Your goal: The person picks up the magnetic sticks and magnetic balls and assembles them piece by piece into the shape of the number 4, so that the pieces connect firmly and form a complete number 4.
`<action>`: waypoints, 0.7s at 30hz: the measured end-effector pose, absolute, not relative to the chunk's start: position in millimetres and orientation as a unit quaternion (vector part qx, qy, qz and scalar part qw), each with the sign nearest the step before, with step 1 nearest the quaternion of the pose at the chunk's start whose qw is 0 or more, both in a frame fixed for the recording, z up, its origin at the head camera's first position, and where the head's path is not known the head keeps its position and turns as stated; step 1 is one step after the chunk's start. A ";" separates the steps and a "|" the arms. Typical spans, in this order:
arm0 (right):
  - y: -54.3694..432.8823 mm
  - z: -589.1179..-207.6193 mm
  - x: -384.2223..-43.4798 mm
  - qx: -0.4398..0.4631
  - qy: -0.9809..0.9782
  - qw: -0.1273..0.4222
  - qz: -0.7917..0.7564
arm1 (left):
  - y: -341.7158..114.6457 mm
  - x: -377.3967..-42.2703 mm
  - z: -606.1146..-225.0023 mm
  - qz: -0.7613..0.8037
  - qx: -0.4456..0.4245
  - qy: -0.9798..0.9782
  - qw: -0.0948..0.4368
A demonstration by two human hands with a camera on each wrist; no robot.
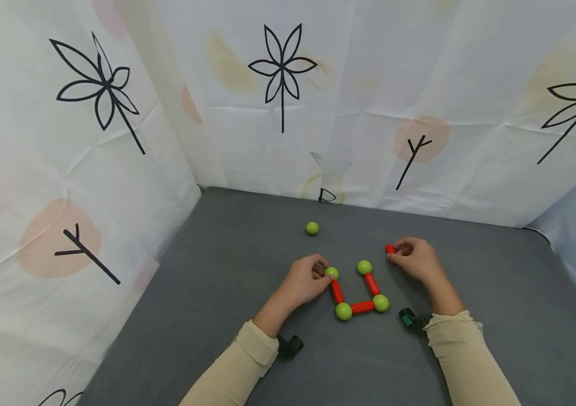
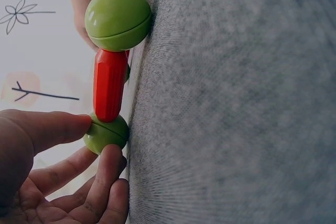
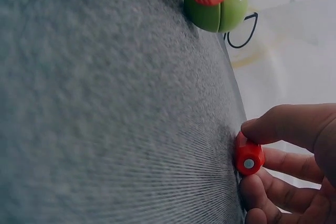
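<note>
Three red rods and several green balls form a U on the grey table, with its gap at the far side. My left hand pinches the green ball at the far left tip, thumb on one side and fingers on the other. A red rod joins that ball to the near left ball. To the right of the U, my right hand pinches a loose red rod close to the tabletop; a silvery disc shows at its end. The far right ball is the nearest part of the U to it.
A single green ball lies farther back on the grey table. Dark wrist cameras sit under the left wrist and beside the right wrist. Printed white cloth closes off the back and sides.
</note>
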State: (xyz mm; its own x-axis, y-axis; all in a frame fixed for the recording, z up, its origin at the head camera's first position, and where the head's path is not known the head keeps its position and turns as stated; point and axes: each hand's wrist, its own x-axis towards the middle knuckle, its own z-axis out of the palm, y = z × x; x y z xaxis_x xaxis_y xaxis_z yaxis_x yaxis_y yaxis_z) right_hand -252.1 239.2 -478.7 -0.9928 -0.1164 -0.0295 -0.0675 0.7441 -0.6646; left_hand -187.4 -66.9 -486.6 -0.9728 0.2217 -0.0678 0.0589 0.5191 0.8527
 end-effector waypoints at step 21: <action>239.6 -458.7 -189.3 -0.095 0.912 0.062 -0.393 | -65.5 -189.2 -488.1 0.480 0.076 0.870 0.083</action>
State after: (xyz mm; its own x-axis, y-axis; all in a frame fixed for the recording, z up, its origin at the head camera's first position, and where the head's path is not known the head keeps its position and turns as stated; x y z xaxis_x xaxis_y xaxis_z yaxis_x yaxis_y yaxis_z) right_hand -189.3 239.6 -458.7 -0.9741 -0.2227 -0.0389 -0.1246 0.6727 -0.7293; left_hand -189.2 -65.5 -488.1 -0.9747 0.2116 -0.0713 0.0524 0.5274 0.8480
